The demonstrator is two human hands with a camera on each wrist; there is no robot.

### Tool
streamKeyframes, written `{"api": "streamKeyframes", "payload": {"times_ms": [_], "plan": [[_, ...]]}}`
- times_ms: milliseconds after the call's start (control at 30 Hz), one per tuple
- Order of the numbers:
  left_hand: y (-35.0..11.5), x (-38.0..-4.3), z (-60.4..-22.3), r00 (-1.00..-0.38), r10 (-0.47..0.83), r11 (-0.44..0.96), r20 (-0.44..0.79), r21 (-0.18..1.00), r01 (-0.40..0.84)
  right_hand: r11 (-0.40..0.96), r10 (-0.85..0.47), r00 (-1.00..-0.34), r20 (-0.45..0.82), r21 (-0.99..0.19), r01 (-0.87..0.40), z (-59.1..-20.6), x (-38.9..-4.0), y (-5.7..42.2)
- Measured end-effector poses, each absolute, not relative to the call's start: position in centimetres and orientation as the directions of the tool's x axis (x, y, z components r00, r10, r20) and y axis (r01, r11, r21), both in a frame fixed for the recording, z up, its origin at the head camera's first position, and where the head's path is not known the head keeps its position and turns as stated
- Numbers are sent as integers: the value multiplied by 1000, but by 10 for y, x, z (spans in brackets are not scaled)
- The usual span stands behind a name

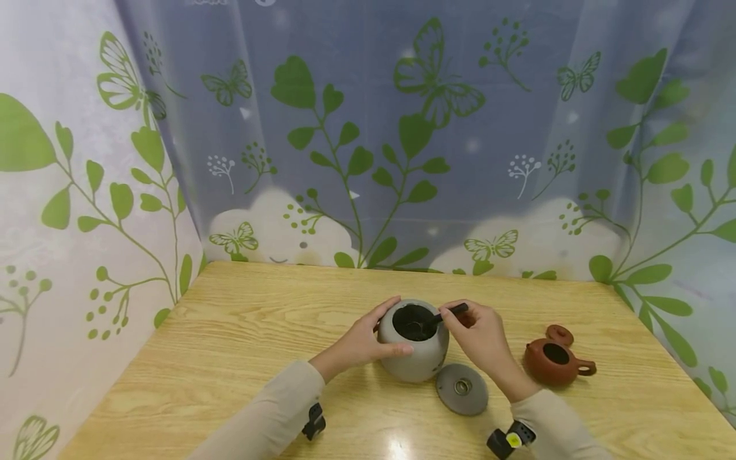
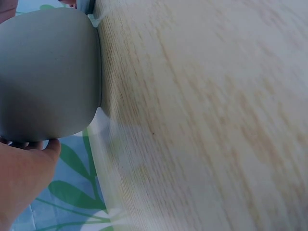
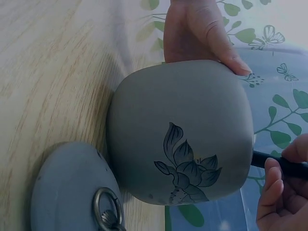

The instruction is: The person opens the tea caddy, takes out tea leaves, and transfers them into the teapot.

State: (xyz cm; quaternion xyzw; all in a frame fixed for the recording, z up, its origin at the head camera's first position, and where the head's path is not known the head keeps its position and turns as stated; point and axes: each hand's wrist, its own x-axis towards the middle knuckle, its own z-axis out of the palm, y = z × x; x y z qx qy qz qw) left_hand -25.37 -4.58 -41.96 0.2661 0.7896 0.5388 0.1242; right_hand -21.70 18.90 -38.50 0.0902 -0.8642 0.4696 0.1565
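Observation:
A round grey jar (image 1: pixel 415 358) stands uncovered on the table, its inside dark. My left hand (image 1: pixel 362 338) holds it, thumb on the near side below the rim and fingers round the left and far side. With its thumb and fingers, my right hand (image 1: pixel 476 329) pinches a black stick-like tool (image 1: pixel 459 309) over the jar's right rim. The tool slants down into the mouth, and its lower end is hard to make out against the dark inside. In the right wrist view, a lotus drawing (image 3: pixel 187 168) shows on the jar's wall.
The grey lid (image 1: pixel 462 390), with a metal ring on top, lies just right of the jar, under my right forearm. Farther right sits a reddish-brown teapot (image 1: pixel 552 367), uncovered, with its small lid (image 1: pixel 559 335) behind it. A patterned curtain (image 1: pixel 368 160) closes off the wooden table's back.

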Motion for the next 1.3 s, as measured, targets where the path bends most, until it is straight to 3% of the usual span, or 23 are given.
{"api": "streamKeyframes", "payload": {"times_ms": [367, 567, 1300], "plan": [[-46, -255, -422, -825, 557, 280, 94, 914, 293, 586, -97, -887, 452, -694, -418, -390, -218, 186], [-46, -256, -423, -823, 561, 290, 96, 908, 303, 570, -172, -900, 400, -705, -422, -389, -217, 183], [-45, -254, -420, -825, 558, 275, 95, 916, 291, 216, 8, -994, 111, -971, -107, -390, -216, 181]]}}
